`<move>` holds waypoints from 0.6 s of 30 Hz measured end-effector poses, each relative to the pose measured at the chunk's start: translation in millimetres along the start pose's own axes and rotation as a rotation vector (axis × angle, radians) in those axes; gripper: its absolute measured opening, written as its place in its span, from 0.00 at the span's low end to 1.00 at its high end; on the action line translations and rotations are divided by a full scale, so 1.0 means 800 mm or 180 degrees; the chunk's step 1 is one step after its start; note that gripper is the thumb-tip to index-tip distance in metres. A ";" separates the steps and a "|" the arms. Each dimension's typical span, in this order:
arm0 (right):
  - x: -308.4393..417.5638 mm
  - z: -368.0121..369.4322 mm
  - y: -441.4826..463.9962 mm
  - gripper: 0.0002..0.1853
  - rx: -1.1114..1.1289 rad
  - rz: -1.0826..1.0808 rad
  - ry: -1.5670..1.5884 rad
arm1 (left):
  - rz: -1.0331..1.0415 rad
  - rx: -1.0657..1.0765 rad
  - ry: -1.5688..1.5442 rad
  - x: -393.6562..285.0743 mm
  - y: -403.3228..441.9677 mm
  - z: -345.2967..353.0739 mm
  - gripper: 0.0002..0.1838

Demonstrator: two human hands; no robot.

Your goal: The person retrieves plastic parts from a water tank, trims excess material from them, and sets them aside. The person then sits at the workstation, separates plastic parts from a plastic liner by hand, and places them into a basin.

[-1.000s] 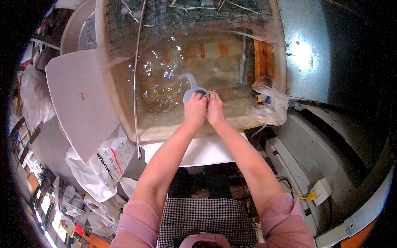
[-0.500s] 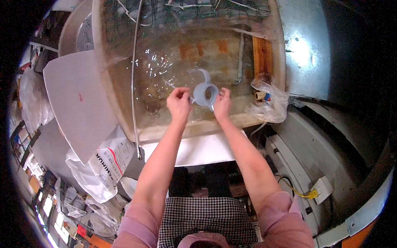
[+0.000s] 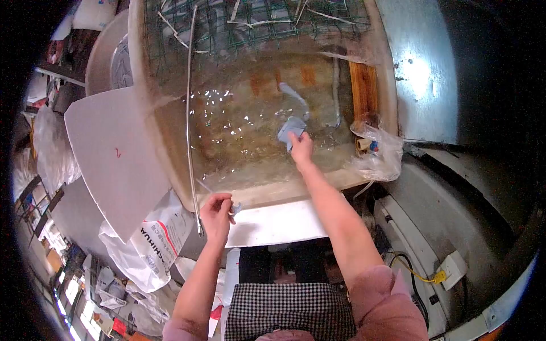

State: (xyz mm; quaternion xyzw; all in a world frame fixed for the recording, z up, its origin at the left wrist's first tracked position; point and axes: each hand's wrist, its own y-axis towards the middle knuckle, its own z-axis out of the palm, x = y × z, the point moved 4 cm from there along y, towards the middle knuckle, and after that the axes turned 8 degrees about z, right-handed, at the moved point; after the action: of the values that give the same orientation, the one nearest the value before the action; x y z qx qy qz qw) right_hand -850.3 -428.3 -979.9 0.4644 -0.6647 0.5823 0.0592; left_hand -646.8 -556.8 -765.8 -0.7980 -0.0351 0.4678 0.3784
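Note:
My right hand reaches over the water tub, closed on a translucent bluish-white plastic part at the water surface. A curved, pale piece lies just beyond it in the water. My left hand is at the tub's near edge, above a white board, with its fingers pinched together. From its fingers a thin pale stick-like tool points up and left. A small bluish scrap shows at the right side of those fingers; whether they grip it is unclear.
A long metal rod spans the tub's left side. Green netting lies at the far end. A plastic-wrapped valve sits at the right rim. A white panel and a printed bag stand left.
My left hand has moved back and left from the plastic part to the tub's near edge. My right hand has the part lower at the water, turned so its round opening no longer shows.

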 end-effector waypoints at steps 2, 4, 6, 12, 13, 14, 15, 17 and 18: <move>-0.002 0.005 0.036 0.15 -0.0106 0.0154 0.0017 | -0.0004 -0.0025 0.0032 -0.002 -0.002 -0.010 0.04; 0.000 0.017 0.081 0.13 -0.0122 0.0154 0.0311 | -0.0016 -0.0031 0.0159 -0.009 -0.003 -0.019 0.04; 0.034 0.018 0.104 0.12 -0.0076 0.0301 0.0689 | 0.0016 -0.0047 0.0107 -0.010 -0.004 -0.026 0.04; 0.057 0.060 0.262 0.21 -0.0159 -0.0018 0.0419 | 0.0036 -0.0202 -0.0010 0.000 0.001 -0.042 0.02; 0.052 0.071 0.301 0.26 -0.0056 -0.0066 0.0160 | 0.0029 -0.0212 -0.0013 0.002 0.002 -0.044 0.02; 0.045 0.081 0.322 0.31 0.0049 -0.0113 -0.0097 | -0.0006 -0.0315 -0.0001 0.004 0.003 -0.047 0.02; 0.092 0.065 0.294 0.31 0.0200 0.0089 -0.0251 | -0.0041 -0.0411 0.0003 0.004 0.004 -0.049 0.03; 0.148 0.052 0.267 0.32 0.0359 0.0287 -0.0434 | -0.0079 -0.0457 0.0087 0.001 0.007 -0.050 0.03; 0.158 0.056 0.282 0.31 0.0196 -0.0156 -0.1237 | -0.0064 -0.0504 -0.0012 0.002 0.009 -0.052 0.03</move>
State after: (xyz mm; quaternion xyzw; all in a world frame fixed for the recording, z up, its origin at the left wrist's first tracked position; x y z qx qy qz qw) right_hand -1055.4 -560.0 -1077.8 0.5856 -0.6340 0.5002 -0.0703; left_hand -615.9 -585.2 -759.9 -0.8241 -0.0807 0.4612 0.3187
